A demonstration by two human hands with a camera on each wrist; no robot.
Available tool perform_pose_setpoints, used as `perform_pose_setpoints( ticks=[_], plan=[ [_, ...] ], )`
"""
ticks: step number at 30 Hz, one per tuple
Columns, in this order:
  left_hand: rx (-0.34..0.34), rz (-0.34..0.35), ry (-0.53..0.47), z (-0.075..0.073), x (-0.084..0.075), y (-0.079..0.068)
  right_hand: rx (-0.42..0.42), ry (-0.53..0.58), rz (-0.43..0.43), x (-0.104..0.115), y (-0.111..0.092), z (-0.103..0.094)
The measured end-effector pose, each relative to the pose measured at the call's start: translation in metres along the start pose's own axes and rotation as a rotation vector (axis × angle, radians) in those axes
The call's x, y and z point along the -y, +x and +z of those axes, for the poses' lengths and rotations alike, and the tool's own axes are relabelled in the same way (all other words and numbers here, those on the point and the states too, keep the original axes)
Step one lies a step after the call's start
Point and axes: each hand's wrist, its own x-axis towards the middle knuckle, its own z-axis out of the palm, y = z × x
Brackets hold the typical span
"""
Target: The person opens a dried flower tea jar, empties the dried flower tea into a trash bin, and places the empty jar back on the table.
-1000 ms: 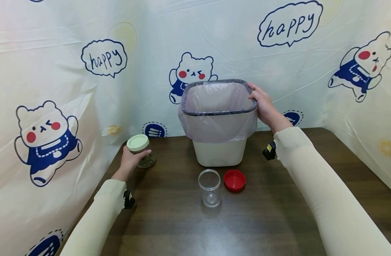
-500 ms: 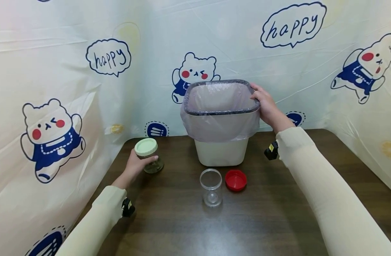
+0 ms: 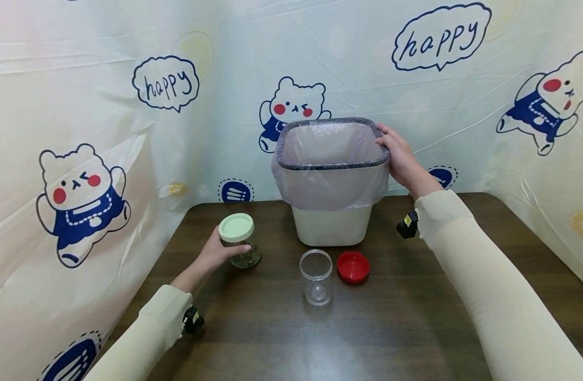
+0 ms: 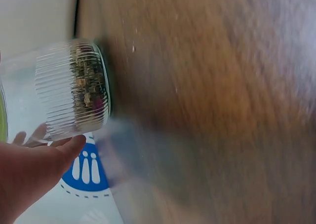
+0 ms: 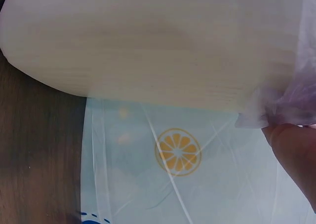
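Head cam: L hand (image 3: 212, 257) grips jar (image 3: 238, 233), R hand (image 3: 401, 159) holds bin (image 3: 332, 226) rim.

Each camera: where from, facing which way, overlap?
Head: worn on head, facing forward and down over brown wooden table; left hand, right hand and cream sleeves show.
Left wrist: worn there, facing the clear ribbed green-lidded jar; part of left hand shows.
Right wrist: worn there, facing the cream rectangular bin; part of right hand shows.
Head and left wrist share the jar.
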Motion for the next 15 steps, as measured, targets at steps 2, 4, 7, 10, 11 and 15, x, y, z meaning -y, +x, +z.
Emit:
perform_pose_setpoints(
  ticks=[2, 4, 7, 10, 11, 15],
  plan=[
    [0.011, 0.02, 0.007, 0.003, -0.002, -0.003, -0.003, 0.002, 0.003, 0.0, -0.001, 0.0],
    [0.024, 0.041, 0.003, 0.007, -0.003, -0.007, -0.006, 0.002, 0.004, -0.001, -0.002, -0.001],
    [0.038, 0.086, 0.003, 0.011, -0.002, -0.011, 0.002, 0.004, -0.004, -0.002, -0.006, -0.004],
    [0.056, 0.095, -0.008, 0.015, -0.004, -0.015, 0.036, 0.007, -0.011, -0.003, -0.011, -0.006],
    [0.06, 0.095, -0.006, 0.016, -0.005, -0.016, 0.049, 0.006, -0.012, -0.003, -0.013, -0.007],
    [0.078, 0.098, -0.012, 0.02, -0.007, -0.02, 0.066, -0.007, -0.02, 0.0, -0.021, -0.007]
  ],
)
